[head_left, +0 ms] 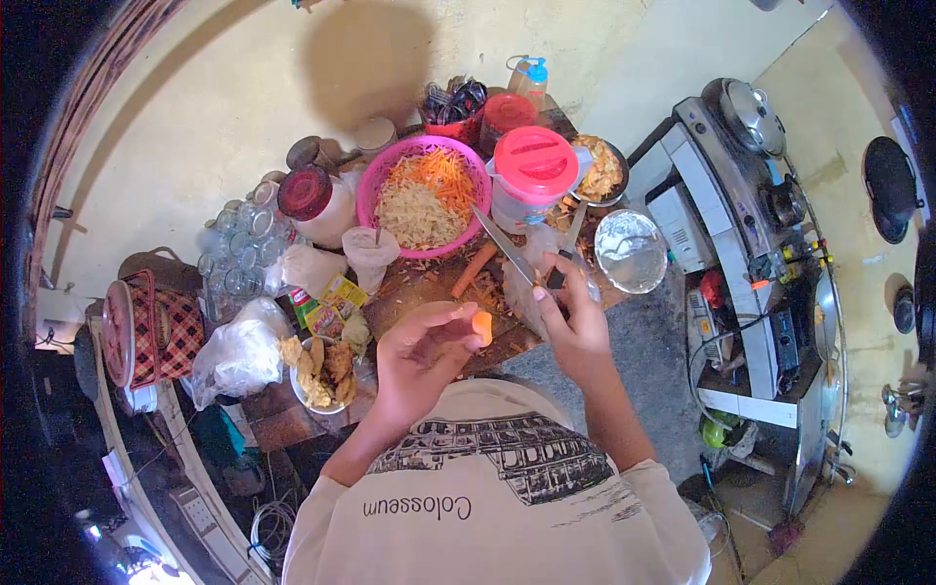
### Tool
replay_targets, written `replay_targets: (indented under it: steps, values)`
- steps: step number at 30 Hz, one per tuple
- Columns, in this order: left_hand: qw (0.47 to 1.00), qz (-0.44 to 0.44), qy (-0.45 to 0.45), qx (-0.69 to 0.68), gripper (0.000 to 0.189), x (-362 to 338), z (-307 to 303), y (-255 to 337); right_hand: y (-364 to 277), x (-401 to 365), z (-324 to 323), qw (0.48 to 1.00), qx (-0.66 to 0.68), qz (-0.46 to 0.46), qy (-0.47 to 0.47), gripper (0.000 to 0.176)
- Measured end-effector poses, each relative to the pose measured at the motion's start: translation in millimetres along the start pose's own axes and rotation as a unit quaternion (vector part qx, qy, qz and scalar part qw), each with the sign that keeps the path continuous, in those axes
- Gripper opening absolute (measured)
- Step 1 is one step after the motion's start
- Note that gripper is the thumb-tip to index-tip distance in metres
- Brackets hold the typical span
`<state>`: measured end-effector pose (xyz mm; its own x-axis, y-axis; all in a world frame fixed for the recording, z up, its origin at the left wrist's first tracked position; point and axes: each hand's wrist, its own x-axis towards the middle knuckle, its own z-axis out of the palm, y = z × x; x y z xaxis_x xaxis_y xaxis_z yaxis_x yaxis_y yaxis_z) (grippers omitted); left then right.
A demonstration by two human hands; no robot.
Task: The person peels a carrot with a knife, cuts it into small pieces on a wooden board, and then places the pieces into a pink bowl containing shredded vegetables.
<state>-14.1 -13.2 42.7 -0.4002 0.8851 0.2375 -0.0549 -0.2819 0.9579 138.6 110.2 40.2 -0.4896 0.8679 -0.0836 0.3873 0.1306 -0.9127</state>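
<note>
My left hand point(429, 353) is closed on a short piece of carrot point(483, 329), its cut end facing right. In my right hand point(577, 327) is a knife point(509, 246), with its blade pointing up and to the left. Beyond my hands, a longer carrot point(474, 270) lies on the wooden table point(395, 304) among orange scraps. A pink basket point(367, 200) behind it holds shredded carrot point(441, 175) and pale shreds point(417, 216). Another blade point(577, 224) points upward just beyond my right hand.
A pitcher with a red lid point(535, 161) stands right of the basket, near a silver bowl point(631, 252). To the left are glass jars point(239, 244), a plastic bag point(242, 356) and a bowl of fried food point(322, 375). A stove point(726, 166) stands at the right.
</note>
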Motion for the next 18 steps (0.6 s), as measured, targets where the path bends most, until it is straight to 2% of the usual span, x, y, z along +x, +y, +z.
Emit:
replay_targets:
  steps: [2,6,8,11,12,18]
  values:
    - [0.994,-0.071,-0.011,-0.084,0.036,1,-1,1,0,0,0,1.0,0.003,-0.007,-0.004,0.042]
    - [0.94,-0.216,-0.015,-0.263,0.035,2,-3,5,5,-5,0,0.982,0.028,-0.174,-0.067,0.046]
    - [0.933,-0.199,-0.035,-0.296,0.038,3,-2,3,-6,-7,-4,0.954,0.021,-0.277,-0.112,0.049]
    - [0.921,-0.19,-0.055,-0.336,0.043,4,-3,-4,-13,-11,-5,0.947,0.05,-0.262,-0.18,0.052]
    - [0.916,-0.19,-0.06,-0.348,0.044,4,-4,-6,-14,-9,-4,0.941,0.037,-0.297,-0.16,0.055]
    - [0.946,-0.197,-0.048,-0.252,0.043,4,-1,-1,-21,-8,-10,0.936,-0.084,-0.308,-0.152,0.057]
